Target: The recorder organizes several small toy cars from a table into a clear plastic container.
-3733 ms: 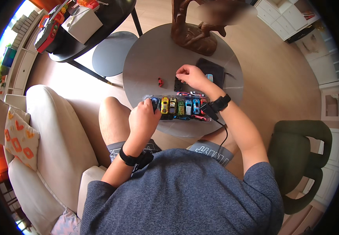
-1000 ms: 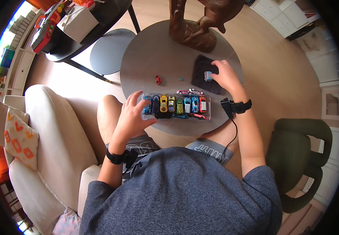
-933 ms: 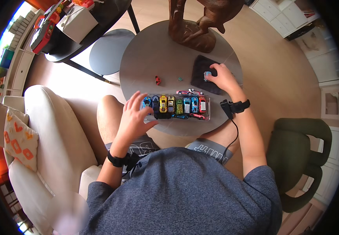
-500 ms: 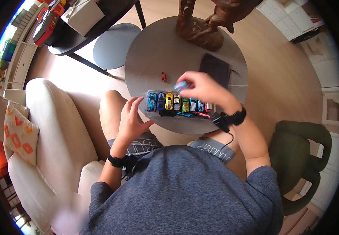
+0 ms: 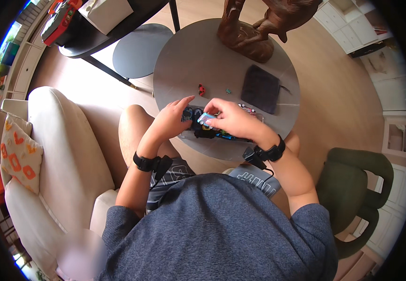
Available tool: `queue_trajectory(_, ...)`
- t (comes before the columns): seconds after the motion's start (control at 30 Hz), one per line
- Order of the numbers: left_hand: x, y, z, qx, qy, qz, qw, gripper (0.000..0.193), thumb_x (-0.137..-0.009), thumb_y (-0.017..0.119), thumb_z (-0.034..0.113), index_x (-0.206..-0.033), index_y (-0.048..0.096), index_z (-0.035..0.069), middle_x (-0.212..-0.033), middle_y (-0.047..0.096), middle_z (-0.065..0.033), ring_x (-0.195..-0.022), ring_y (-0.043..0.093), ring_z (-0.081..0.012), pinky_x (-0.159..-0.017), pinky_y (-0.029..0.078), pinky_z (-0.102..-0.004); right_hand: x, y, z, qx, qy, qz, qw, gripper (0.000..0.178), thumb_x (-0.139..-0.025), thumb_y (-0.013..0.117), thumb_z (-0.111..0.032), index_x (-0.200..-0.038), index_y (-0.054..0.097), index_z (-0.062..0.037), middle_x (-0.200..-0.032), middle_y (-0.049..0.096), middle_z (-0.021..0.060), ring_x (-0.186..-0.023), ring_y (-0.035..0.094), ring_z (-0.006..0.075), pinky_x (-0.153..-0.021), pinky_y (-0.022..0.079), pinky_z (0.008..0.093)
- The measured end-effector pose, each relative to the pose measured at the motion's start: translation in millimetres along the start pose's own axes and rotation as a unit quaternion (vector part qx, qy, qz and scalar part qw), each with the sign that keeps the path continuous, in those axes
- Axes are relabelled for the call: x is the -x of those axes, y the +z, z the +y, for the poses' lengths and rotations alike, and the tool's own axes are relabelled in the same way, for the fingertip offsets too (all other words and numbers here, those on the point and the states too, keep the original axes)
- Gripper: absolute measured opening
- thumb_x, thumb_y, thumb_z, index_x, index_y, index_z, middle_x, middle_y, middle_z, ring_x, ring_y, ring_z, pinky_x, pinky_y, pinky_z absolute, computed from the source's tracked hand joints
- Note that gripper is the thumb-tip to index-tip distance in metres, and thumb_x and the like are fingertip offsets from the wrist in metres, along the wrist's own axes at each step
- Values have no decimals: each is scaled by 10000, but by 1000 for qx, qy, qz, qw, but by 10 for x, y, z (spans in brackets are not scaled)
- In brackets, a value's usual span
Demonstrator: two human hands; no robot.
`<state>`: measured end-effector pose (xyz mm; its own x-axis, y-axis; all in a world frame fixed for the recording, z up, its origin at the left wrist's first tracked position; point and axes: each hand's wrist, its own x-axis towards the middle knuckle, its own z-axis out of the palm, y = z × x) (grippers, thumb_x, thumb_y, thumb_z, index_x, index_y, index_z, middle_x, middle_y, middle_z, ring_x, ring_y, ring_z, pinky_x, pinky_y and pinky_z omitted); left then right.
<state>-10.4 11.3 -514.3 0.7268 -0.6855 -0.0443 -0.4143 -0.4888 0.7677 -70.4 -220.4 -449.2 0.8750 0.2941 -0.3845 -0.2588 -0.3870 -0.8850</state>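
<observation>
My right hand (image 5: pixel 233 118) pinches a light-blue toy car (image 5: pixel 206 118) above the left part of a clear plastic tray (image 5: pixel 184 135) of toy cars. My left hand (image 5: pixel 172 118) is at the tray's left end, thumb and fingers apart around a blue toy car (image 5: pixel 187 114); whether it touches that car or the tray, I cannot tell. Several cars in the row are hidden under my right hand. Beyond the tray lie a small red toy (image 5: pixel 202 90) and a tiny teal piece (image 5: pixel 228 91).
All this is on a round grey table (image 5: pixel 179 61). A dark cloth pouch (image 5: pixel 260 89) lies to the right, and a brown carved sculpture (image 5: pixel 247 42) stands at the back. A cream sofa (image 5: pixel 67 145) is at left, a green chair (image 5: pixel 353 192) at right.
My right hand has brought the light-blue car down and left over the tray. My left hand has moved right to the tray's end. The teal piece has come into view.
</observation>
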Motion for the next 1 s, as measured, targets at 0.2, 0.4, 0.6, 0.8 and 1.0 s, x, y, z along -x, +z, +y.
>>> queue_trajectory(0.2, 167, 53, -88, 147, -83, 63, 984, 475, -941, 684, 136, -1393, 567, 48, -1231, 650, -174, -1078, 641, -273, -918, 526, -361, -80, 495, 39, 132, -58, 50, 988, 254, -893, 761, -167, -1037, 665, 19, -968, 706, 158, -859, 686, 269, -779, 538, 381)
queue_trajectory(0.4, 172, 133, -144, 183, -120, 74, 973, 337, -989, 651, 160, -1307, 639, 49, -1145, 635, -148, -942, 638, -224, -813, 529, -330, -109, 741, 178, 173, -75, 72, 980, 240, -904, 719, -198, -1013, 683, 12, -1009, 665, 229, -946, 671, 402, -832, 538, 470)
queue_trajectory(0.6, 154, 222, -198, 179, -117, 103, 972, 316, -996, 638, 213, -1267, 661, 53, -1146, 631, -189, -926, 656, -296, -823, 536, -371, -88, 823, 210, 216, -90, 89, 968, 214, -930, 667, -159, -1063, 674, 8, -1032, 636, 201, -939, 645, 362, -850, 524, 433)
queue_trajectory(0.8, 134, 262, -220, 195, -117, 104, 968, 319, -992, 644, 219, -1256, 661, 43, -1155, 629, -194, -960, 656, -313, -852, 535, -376, -76, 717, 158, 95, -62, 96, 989, 239, -876, 719, -95, -1070, 643, 20, -998, 674, 136, -889, 692, 260, -813, 560, 368)
queue_trajectory(1.0, 176, 97, 11, 114, -115, 70, 984, 561, -859, 784, 211, -1366, 592, 68, -1265, 590, -154, -1174, 587, -288, -938, 521, -379, 237, -218, 204, 20, -33, 224, 974, 330, -862, 737, 14, -1168, 617, -15, -1004, 659, 41, -894, 641, 101, -798, 553, 261)
